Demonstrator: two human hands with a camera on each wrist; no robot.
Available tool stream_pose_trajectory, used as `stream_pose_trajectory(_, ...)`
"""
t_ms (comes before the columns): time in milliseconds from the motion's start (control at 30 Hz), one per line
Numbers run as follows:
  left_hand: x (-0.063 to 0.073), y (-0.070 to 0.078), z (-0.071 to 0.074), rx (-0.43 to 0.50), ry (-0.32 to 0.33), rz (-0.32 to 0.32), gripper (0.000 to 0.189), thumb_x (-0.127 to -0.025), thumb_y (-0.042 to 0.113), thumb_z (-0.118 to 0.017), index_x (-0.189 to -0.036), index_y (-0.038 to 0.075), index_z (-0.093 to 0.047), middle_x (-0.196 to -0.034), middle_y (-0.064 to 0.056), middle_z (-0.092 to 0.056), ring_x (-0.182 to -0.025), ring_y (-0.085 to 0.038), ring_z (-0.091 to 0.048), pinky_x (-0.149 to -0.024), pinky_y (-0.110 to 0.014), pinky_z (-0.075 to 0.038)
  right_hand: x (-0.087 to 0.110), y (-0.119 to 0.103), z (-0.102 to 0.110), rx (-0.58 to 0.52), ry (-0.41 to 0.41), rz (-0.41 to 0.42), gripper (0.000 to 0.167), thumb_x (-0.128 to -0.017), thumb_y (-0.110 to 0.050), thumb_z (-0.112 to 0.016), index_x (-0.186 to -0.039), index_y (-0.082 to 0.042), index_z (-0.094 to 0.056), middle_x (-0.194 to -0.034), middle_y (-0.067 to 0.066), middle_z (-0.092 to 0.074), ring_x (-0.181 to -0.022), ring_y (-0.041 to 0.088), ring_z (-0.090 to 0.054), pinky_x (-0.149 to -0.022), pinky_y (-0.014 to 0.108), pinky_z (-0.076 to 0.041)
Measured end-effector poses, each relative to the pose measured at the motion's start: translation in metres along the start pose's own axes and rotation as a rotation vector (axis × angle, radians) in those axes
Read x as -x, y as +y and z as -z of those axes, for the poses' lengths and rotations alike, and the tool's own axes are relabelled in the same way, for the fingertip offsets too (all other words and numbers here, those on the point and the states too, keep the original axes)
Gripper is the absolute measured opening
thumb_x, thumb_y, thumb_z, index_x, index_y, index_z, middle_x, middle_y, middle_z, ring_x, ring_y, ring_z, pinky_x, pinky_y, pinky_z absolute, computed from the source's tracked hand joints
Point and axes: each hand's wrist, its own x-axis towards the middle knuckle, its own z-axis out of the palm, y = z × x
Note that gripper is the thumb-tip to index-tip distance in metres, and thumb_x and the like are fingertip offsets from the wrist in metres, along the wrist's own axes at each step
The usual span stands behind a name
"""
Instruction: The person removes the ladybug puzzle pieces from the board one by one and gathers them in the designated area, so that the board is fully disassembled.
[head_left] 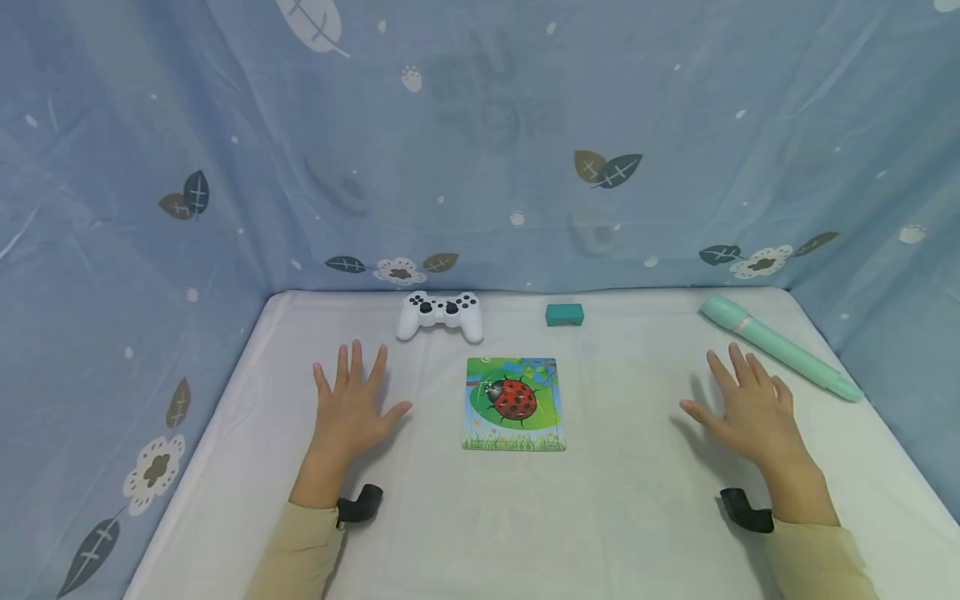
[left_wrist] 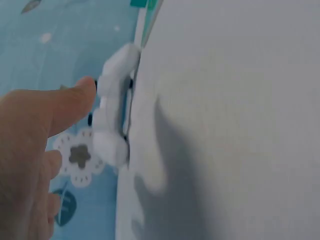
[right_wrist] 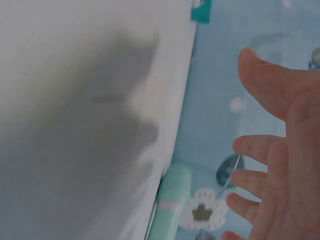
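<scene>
My left hand [head_left: 347,421] hovers over the left part of the table with fingers spread, holding nothing. Beyond its fingertips lies a white game controller [head_left: 439,315], which also shows past the thumb in the left wrist view. My right hand [head_left: 753,414] is likewise spread over the right side and holds nothing. Just past it a mint-green, pen-shaped stick [head_left: 780,343] lies at a slant. Between the hands rests a square ladybug picture puzzle [head_left: 514,405]. A small teal block [head_left: 564,314] sits behind the puzzle, near the back edge.
A white cloth covers the table [head_left: 525,525]. Blue patterned curtain [head_left: 480,167] hangs along the back and both sides. Each wrist carries a black curved mount [head_left: 362,504], and both hands cast shadows on the cloth.
</scene>
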Motion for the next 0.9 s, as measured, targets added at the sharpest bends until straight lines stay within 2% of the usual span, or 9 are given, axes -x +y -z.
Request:
stream_pose_trajectory(200,-0.017,0.037,-0.003,-0.014,-0.021,-0.098,0.087,-0.086,0.062,-0.053,-0.152,0.013,-0.024,-0.156,-0.025,-0.015,-0.145,-0.04,-0.009,-0.113,-0.069,0.0,-0.022,-0.035,-0.008,-0.071,0.015,0.128,0.083,-0.088,-0.049,-0.061,-0.143,0.006,-0.033,-0.147,0.031,-0.03,-0.13,0.05,-0.032,-0.096,0.071,-0.031)
stream_pose_trajectory(367,-0.037,0.074,-0.012,0.004,-0.068,-0.197,0.08,-0.089,0.054,-0.055,-0.15,0.01,-0.028,-0.154,-0.02,-0.025,-0.144,-0.036,-0.02,-0.116,-0.063,-0.01,-0.042,-0.068,-0.022,-0.243,-0.073,0.209,0.076,-0.09,-0.04,-0.063,-0.144,0.005,-0.033,-0.146,0.029,-0.035,-0.132,0.048,-0.033,-0.106,0.063,-0.031)
stream_pose_trajectory(500,-0.051,0.102,-0.019,0.106,-0.108,-0.277,0.074,-0.091,0.046,-0.057,-0.148,0.006,-0.032,-0.153,-0.018,-0.03,-0.143,-0.033,-0.025,-0.117,-0.057,-0.019,-0.057,-0.095,-0.033,-0.357,-0.14,0.254,0.069,-0.091,-0.035,-0.063,-0.142,0.003,-0.037,-0.145,0.025,-0.039,-0.134,0.044,-0.035,-0.11,0.059,-0.03)
stream_pose_trajectory(633,-0.062,0.121,-0.028,0.244,-0.141,-0.335,0.067,-0.093,0.039,-0.057,-0.146,0.004,-0.035,-0.152,-0.016,-0.032,-0.143,-0.028,-0.028,-0.118,-0.05,-0.023,-0.072,-0.117,-0.043,-0.432,-0.164,0.294,0.062,-0.09,-0.03,-0.064,-0.14,0.001,-0.043,-0.141,0.023,-0.045,-0.132,0.041,-0.039,-0.109,0.057,-0.034)
stream_pose_trajectory(767,-0.068,0.133,-0.039,0.374,-0.166,-0.381,0.063,-0.095,0.035,-0.057,-0.145,0.003,-0.037,-0.151,-0.014,-0.035,-0.141,-0.025,-0.031,-0.119,-0.043,-0.024,-0.083,-0.132,-0.053,-0.51,-0.177,0.337,0.057,-0.089,-0.024,-0.066,-0.136,0.002,-0.047,-0.136,0.02,-0.051,-0.124,0.037,-0.049,-0.103,0.055,-0.042)
stream_pose_trajectory(900,-0.07,0.138,-0.048,0.438,-0.191,-0.403,0.061,-0.095,0.036,-0.056,-0.144,0.004,-0.039,-0.151,-0.011,-0.036,-0.141,-0.023,-0.032,-0.12,-0.041,-0.022,-0.09,-0.141,-0.063,-0.516,-0.2,0.368,0.056,-0.087,-0.023,-0.069,-0.132,0.003,-0.051,-0.129,0.018,-0.055,-0.117,0.034,-0.054,-0.1,0.052,-0.045)
